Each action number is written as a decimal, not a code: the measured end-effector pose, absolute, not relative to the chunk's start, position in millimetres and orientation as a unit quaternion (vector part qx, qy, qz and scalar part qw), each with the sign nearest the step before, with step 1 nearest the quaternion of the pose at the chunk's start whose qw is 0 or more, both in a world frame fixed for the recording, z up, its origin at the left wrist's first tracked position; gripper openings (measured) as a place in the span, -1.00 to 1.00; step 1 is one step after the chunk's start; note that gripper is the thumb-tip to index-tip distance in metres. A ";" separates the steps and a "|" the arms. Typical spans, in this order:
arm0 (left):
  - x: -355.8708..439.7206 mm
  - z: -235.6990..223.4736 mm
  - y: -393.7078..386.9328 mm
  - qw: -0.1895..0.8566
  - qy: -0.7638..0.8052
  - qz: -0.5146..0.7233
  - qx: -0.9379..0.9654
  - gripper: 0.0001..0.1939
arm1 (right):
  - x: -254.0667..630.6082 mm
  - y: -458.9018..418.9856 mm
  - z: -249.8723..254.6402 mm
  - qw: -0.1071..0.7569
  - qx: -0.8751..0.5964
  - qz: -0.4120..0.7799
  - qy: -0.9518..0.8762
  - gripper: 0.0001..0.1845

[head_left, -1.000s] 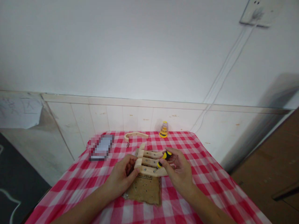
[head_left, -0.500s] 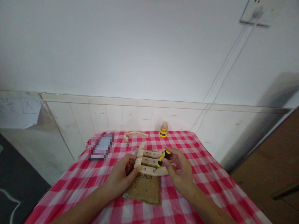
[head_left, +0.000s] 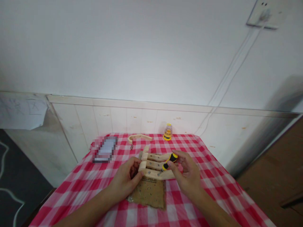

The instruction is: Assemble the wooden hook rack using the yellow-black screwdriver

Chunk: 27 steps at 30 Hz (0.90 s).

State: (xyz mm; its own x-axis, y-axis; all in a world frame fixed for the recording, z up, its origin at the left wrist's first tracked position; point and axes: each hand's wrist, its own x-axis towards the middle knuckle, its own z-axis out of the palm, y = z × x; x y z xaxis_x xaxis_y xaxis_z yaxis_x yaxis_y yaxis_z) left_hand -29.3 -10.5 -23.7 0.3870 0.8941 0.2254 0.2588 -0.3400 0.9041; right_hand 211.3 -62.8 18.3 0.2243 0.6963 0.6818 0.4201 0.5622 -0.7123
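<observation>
Several curved wooden hooks [head_left: 155, 174] with screws in them lie side by side across a brown board [head_left: 151, 196] with small holes and dark line marks. At their left ends my left hand [head_left: 127, 176] is closed, thumb and fingers gripping the nearest hook. My right hand [head_left: 188, 171] is closed around a short yellow and black screwdriver [head_left: 170, 160]. The screwdriver is tilted, its tip down at the right screw of the nearest hook. Whether the tip sits in the screw's slot is too small to tell.
A loose wooden hook [head_left: 140, 136] lies at the back, with small screws [head_left: 131, 147] beside it. A clear and yellow bit case [head_left: 168, 132] stands near the wall. A pixelated phone-like slab [head_left: 105, 149] lies at left on the checked tablecloth [head_left: 201, 198].
The whole scene has shifted slightly right as the head turned. The screwdriver leans a little more to the right. Both hands keep their holds.
</observation>
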 end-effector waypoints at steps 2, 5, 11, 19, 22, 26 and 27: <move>-29.2 -24.6 -10.0 0.414 0.394 0.386 0.724 -0.71 | 212.1 -61.9 24.0 0.659 -0.448 0.113 -0.594 -0.71; -29.8 -26.4 -8.9 0.412 0.387 0.383 0.730 -0.72 | 211.0 -62.0 33.2 0.664 -0.452 0.120 -0.583 -0.70; -30.3 -26.2 -8.9 0.391 0.400 0.364 0.745 -0.76 | 203.5 -71.4 50.8 0.591 -0.460 0.099 -0.655 -0.72; -27.4 -22.4 -10.1 0.384 0.403 0.367 0.745 -0.75 | 184.6 -64.5 57.2 0.530 -0.477 0.092 -0.695 -0.71; -26.6 -21.3 -10.3 0.380 0.401 0.372 0.746 -0.78 | 175.9 -59.5 54.8 0.505 -0.475 0.090 -0.715 -0.73; -26.6 -19.4 -10.3 0.364 0.414 0.372 0.747 -0.77 | 171.0 -55.0 55.1 0.480 -0.471 0.075 -0.736 -0.71; -26.8 -19.0 -10.1 0.361 0.415 0.375 0.746 -0.78 | 171.9 -52.8 56.4 0.480 -0.471 0.073 -0.737 -0.71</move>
State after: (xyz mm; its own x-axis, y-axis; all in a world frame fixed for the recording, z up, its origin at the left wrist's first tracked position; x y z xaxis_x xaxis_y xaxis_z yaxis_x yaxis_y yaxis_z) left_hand -26.8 -10.1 -19.0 0.3744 0.8902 0.2597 0.3500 -0.3950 0.8494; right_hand 171.9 -52.8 56.4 -0.0962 0.7643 0.6377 0.6236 0.5456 -0.5598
